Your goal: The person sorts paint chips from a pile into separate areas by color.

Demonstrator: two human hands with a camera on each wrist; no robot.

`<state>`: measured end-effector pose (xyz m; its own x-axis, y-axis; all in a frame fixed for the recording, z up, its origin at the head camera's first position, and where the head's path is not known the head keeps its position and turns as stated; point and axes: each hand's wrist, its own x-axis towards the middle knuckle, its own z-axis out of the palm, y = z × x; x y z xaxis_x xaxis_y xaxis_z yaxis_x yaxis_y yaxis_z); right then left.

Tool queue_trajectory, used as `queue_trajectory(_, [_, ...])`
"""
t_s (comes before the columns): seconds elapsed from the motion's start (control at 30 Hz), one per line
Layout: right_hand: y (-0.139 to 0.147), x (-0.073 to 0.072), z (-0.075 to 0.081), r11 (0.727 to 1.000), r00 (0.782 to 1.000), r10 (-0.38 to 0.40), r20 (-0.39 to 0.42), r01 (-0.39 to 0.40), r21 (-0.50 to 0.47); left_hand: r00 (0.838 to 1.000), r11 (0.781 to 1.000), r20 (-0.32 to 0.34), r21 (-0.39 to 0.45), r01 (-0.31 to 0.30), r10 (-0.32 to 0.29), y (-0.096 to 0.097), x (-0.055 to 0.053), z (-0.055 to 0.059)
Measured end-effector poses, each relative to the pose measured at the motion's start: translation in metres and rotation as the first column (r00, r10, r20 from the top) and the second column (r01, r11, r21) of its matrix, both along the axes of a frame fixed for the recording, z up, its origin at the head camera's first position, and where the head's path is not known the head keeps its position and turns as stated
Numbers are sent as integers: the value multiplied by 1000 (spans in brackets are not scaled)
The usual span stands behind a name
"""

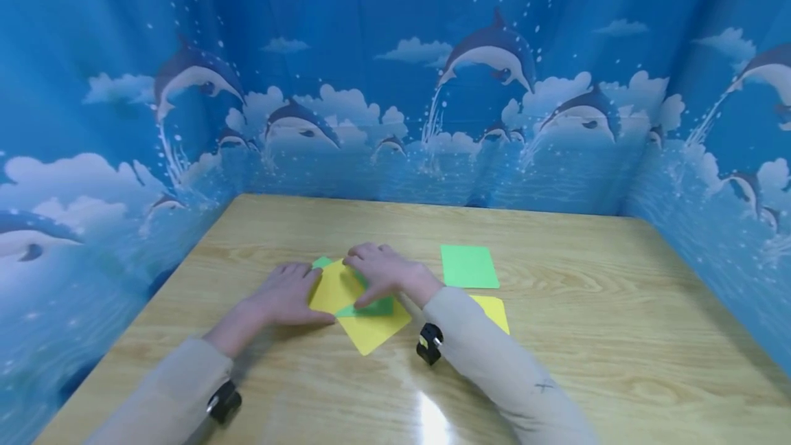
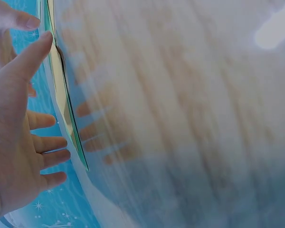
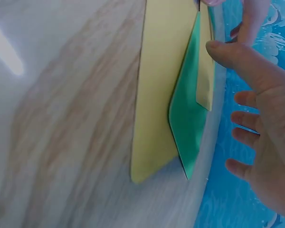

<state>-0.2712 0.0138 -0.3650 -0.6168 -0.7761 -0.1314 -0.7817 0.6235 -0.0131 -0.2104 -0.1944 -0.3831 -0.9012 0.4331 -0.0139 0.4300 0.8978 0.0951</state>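
Yellow and green paper sheets overlap in a loose pile on the table. A yellow sheet (image 1: 336, 287) is on top, a green sheet (image 3: 187, 118) shows beneath it, and another yellow sheet (image 3: 154, 109) lies lowest. My left hand (image 1: 285, 296) rests at the pile's left edge with its thumb stretched along the near side. Over the pile's right part is my right hand (image 1: 382, 272), its fingers extended and the thumb apart, close to the upper yellow sheet. Neither hand curls round a sheet. The pile's lower layers are partly hidden.
Right of the pile lies a green square sheet (image 1: 469, 266). Nearer me is a yellow sheet (image 1: 492, 310), partly covered by my right sleeve. The wooden table (image 1: 618, 335) is bordered by a blue dolphin-print curtain (image 1: 371, 88) at the back and sides.
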Motion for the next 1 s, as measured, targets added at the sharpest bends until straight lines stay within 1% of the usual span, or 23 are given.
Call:
queue_trajectory(0.13, [-7,-1,-5,1000,1000,-1,15,0,21,1000,1000,12,2,3,-3,1,1,0])
queue_trajectory(0.3, [-13,-3,-6,999,1000,5,0,-5,49,1000,1000,28,-17,-1,1,2,0,-2])
queue_trajectory(0.43, [-15,-4,-8,998,999,-21,26,20,52,999,1000,37,-19,5,-4,2,-1,-4])
queue_trajectory(0.6, [-14,-4,-8,998,997,-40,66,37,46,999,1000,38,-2,19,-19,2,-2,-5])
queue_trajectory(0.7, [-13,-3,-7,998,997,-36,71,32,49,999,999,30,-5,41,-41,3,-3,-4])
queue_trajectory(0.9, [-9,-3,-8,998,999,-3,49,0,60,995,995,26,-27,98,-97,5,-6,-3])
queue_trajectory(1.0, [-8,-3,-8,998,998,-1,60,-2,55,992,992,33,-28,121,-120,5,-7,-2])
